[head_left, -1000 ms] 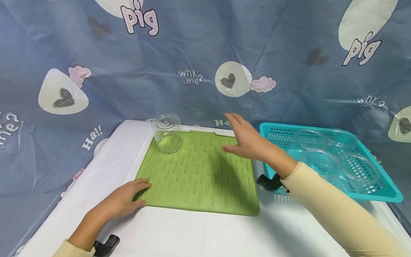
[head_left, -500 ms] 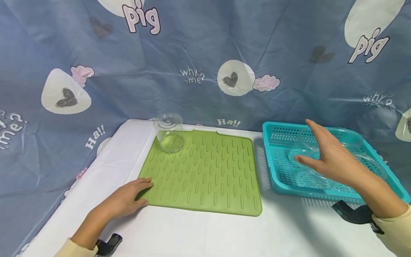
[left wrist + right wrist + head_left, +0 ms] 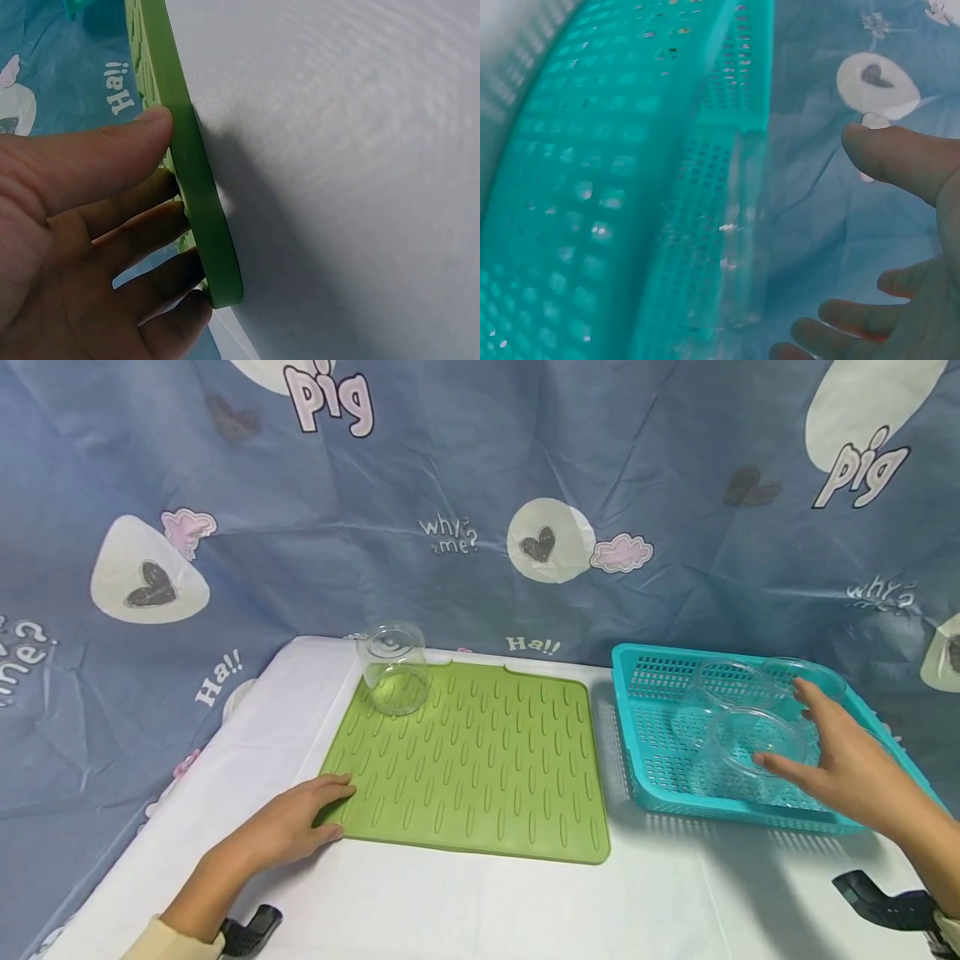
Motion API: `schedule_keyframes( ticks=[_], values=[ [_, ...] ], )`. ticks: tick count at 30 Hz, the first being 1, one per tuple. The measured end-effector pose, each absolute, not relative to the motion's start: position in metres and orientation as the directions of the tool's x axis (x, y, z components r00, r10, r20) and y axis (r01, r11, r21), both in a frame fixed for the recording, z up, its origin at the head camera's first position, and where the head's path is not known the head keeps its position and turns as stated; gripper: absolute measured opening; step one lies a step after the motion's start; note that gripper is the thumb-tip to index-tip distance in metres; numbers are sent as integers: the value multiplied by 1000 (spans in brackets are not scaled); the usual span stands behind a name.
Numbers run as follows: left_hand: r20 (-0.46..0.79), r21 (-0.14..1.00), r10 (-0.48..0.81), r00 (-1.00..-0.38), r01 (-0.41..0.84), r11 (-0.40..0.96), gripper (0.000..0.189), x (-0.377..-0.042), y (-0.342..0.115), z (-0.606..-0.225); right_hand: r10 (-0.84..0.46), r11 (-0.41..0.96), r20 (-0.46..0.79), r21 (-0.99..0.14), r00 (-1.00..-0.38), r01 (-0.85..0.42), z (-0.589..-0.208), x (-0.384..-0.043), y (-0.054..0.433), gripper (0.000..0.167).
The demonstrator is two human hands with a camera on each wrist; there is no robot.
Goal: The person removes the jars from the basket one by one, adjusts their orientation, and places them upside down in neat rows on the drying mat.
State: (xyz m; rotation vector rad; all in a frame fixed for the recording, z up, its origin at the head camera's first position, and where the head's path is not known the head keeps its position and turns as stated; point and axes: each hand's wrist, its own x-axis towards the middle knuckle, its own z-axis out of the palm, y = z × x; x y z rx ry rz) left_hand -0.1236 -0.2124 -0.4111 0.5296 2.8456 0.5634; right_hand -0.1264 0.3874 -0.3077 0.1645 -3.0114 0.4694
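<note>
Blue printed cloth (image 3: 450, 452) hangs behind the white tabletop (image 3: 450, 906) where we work. Our left hand (image 3: 288, 825) rests on the near left corner of the green mat (image 3: 480, 777), its thumb at the near edge and its fingers loosely extended, touching without gripping. Our right hand (image 3: 855, 768) reaches over the turquoise basket (image 3: 675, 802), thumb and fingers spread apart and holding nothing; we cannot tell whether the thumb touches the front cup (image 3: 753, 743). We judge the likeliest trouble to be a knock: the clear cups in the basket stand close together, so fingers coming down slightly off could tip a neighbour, and see-through rims are easy to misjudge. A tug from our left hand might also drag the mat and topple the lone cup (image 3: 396, 672) on it. As for where they lie, the front cup is just left of our right hand, with the back left cup (image 3: 731, 685) and back right cup (image 3: 795, 672) beyond it; our fingers may hide another. Past our left hand, the lone cup seems to stand upside down at the mat's far left corner, well apart from our right hand.
</note>
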Motion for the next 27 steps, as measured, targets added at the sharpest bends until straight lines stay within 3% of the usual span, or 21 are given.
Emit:
schedule_keyframes(
  ticks=[12, 18, 27],
  values=[
    [-122, 391, 376, -919, 303, 869, 53, -125, -212, -413, -86, 936, -17, -343, -996, -75, -333, -136, 402, 131],
    [-121, 386, 377, -918, 307, 870, 53, -124, -212, -413, -139, 945, -80, -308, -987, -108, -342, -139, 402, 129],
    [-110, 387, 375, -920, 308, 869, 52, -124, -212, -414, -110, 929, -103, -364, -989, -65, -348, -137, 407, 129]
  ],
)
